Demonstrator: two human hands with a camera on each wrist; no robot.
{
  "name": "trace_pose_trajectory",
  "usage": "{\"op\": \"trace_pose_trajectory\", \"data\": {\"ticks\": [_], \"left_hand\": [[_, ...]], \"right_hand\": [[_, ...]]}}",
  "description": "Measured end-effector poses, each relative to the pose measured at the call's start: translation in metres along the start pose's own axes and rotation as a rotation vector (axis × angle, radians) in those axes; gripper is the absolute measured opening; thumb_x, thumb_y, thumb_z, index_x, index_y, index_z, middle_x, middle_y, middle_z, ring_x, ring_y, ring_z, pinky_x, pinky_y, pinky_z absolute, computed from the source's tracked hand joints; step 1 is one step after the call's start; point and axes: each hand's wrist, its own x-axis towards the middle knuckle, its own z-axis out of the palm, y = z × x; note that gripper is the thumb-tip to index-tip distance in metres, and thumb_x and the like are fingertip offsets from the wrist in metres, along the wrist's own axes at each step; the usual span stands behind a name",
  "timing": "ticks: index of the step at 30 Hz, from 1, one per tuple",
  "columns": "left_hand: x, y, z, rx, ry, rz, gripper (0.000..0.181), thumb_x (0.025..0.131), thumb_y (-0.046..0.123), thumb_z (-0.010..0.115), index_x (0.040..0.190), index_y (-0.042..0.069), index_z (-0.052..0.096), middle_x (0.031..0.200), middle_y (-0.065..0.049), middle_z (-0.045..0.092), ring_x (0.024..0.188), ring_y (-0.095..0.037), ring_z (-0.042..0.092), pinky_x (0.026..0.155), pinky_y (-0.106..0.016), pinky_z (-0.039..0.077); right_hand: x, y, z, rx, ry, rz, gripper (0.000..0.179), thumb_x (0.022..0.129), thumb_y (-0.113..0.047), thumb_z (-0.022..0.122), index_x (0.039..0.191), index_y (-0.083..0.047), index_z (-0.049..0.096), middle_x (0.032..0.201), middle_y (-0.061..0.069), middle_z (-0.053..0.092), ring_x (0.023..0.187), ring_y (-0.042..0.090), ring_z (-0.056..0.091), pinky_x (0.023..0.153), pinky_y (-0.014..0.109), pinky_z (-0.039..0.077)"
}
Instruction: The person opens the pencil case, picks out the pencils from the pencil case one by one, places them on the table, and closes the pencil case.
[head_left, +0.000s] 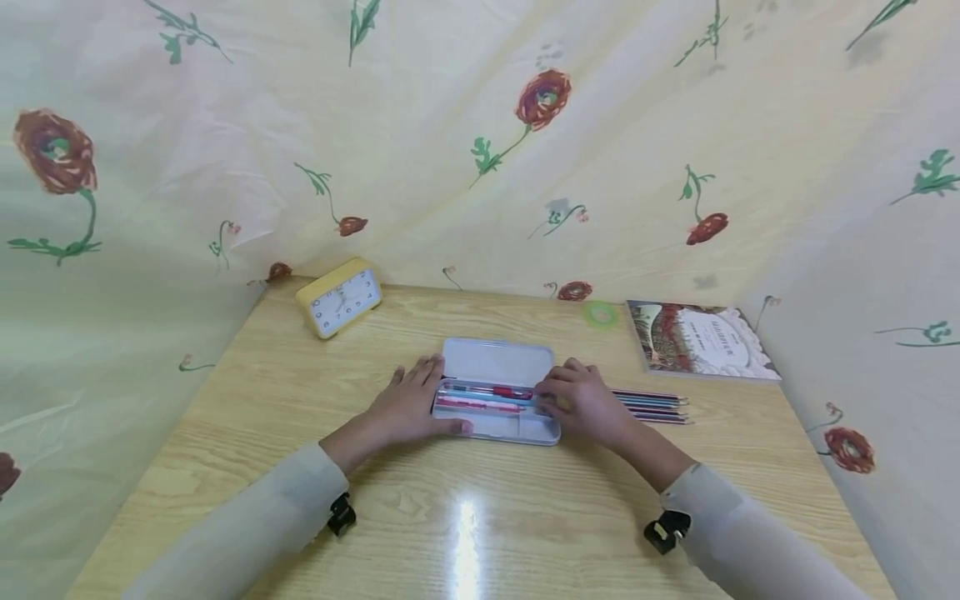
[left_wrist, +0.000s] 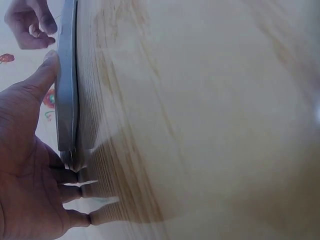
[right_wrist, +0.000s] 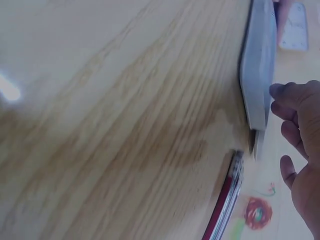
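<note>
A pale pencil case [head_left: 501, 429] lies with its lid [head_left: 498, 362] laid back. Inside are a red-gripped pen [head_left: 512, 392], a light blue pen and a pink pen [head_left: 480, 405]. At its left end my left hand [head_left: 412, 406] has its fingers straight, tips down at the table, and its thumb rests on the front rim. My right hand [head_left: 581, 404] is over the right end, its bent fingers at the pen ends; I cannot tell whether they pinch a pen. In the right wrist view its fingertips [right_wrist: 276, 91] are right at the case's edge [right_wrist: 257, 75].
Several dark striped pencils [head_left: 651, 406] lie together just right of the case, partly behind my right hand. A yellow clock [head_left: 341, 298] stands back left. At the back right are a booklet [head_left: 701, 340] and a green round object [head_left: 600, 314]. Flowered cloth [head_left: 450, 150] hangs behind and beside the table.
</note>
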Motion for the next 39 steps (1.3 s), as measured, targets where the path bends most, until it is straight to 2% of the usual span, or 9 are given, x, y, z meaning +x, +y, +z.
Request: {"op": "trace_pose_trajectory", "data": {"ticks": [6,10,17,27,31,39], "left_hand": [[0.003,0.001,-0.002,0.013,-0.001,-0.005,0.134,0.091,0.089,0.064,0.177,0.002,0.01,0.187,-0.016,0.011,0.175,-0.036,0.007,0.142,-0.061,0.008],[0.003,0.002,-0.005,0.007,-0.002,-0.008,0.133,0.091,0.088,0.064,0.177,0.002,0.01,0.187,-0.016,0.011,0.175,-0.036,0.007,0.142,-0.061,0.007],[0.003,0.0,-0.006,0.015,-0.006,-0.015,0.134,0.091,0.089,0.064,0.177,0.002,0.009,0.187,-0.015,0.01,0.175,-0.035,0.006,0.142,-0.06,0.007],[0.002,0.0,-0.007,0.013,-0.004,-0.011,0.134,0.09,0.09,0.063,0.177,0.002,0.01,0.187,-0.014,0.01,0.175,-0.035,0.006,0.142,-0.06,0.007],[0.002,0.0,-0.006,0.007,0.001,-0.009,0.134,0.091,0.088,0.065,0.177,0.001,0.01,0.187,-0.016,0.011,0.175,-0.036,0.007,0.142,-0.061,0.008],[0.0,-0.001,-0.001,0.008,-0.004,-0.01,0.134,0.09,0.088,0.064,0.177,0.001,0.01,0.187,-0.016,0.012,0.175,-0.037,0.009,0.142,-0.061,0.009]], "right_hand": [[0.009,-0.002,0.008,-0.144,-0.047,-0.061,0.023,0.09,-0.011,0.092,0.113,-0.013,0.086,0.103,0.001,0.081,0.093,0.021,0.059,0.081,0.043,0.046],[0.012,-0.002,0.009,-0.183,-0.046,-0.088,0.021,0.091,-0.011,0.092,0.111,-0.013,0.086,0.101,0.001,0.08,0.092,0.022,0.061,0.082,0.047,0.05],[0.016,-0.001,0.012,-0.198,-0.071,-0.1,0.019,0.093,-0.013,0.09,0.111,-0.013,0.085,0.102,0.001,0.078,0.094,0.021,0.06,0.082,0.045,0.05],[0.022,0.001,0.012,-0.191,-0.038,-0.11,0.018,0.094,-0.018,0.09,0.11,-0.012,0.084,0.104,0.001,0.069,0.095,0.021,0.054,0.085,0.047,0.052],[0.029,-0.005,0.015,-0.178,-0.034,-0.089,0.015,0.095,-0.019,0.087,0.106,-0.012,0.08,0.104,0.003,0.071,0.095,0.022,0.055,0.084,0.05,0.055],[0.049,-0.025,0.029,-0.139,-0.095,-0.069,0.018,0.1,-0.023,0.083,0.116,-0.014,0.081,0.107,0.002,0.074,0.097,0.022,0.059,0.087,0.049,0.053]]}}
